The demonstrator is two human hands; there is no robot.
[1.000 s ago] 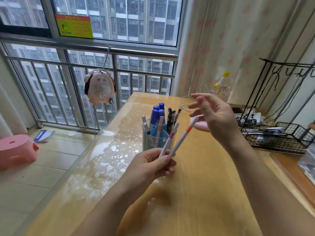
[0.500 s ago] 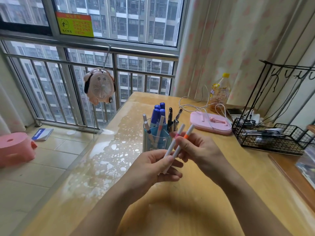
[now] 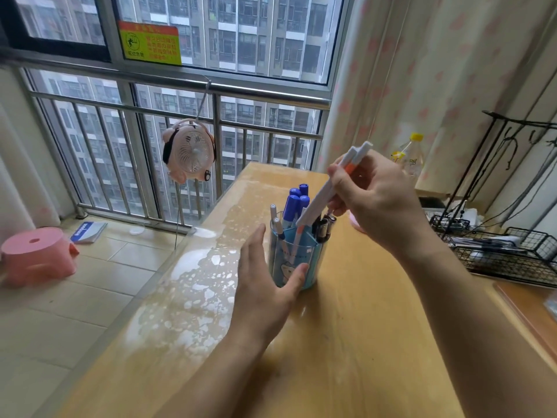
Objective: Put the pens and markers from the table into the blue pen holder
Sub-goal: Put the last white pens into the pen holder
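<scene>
Light wooden desk (image 3: 346, 342) by a barred window; translucent blue cylindrical pen holder (image 3: 294, 260) stands upright mid-desk, already holding blue-capped markers (image 3: 297, 203) and dark pens (image 3: 324, 229). Right hand (image 3: 376, 200) pinches two white pens with orange bands (image 3: 331, 188), tilted, lower tips just over the holder's rim. Left hand (image 3: 265, 285) spread, fingers straight, thumb touching the holder's front wall, grasping nothing.

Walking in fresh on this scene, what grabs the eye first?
Probably the right hand at centre, holding two white pens tilted down into the blue pen holder, which is already crowded with blue markers. The open left hand sits beside the holder, and a pink fan hangs from the window railing behind.
</scene>
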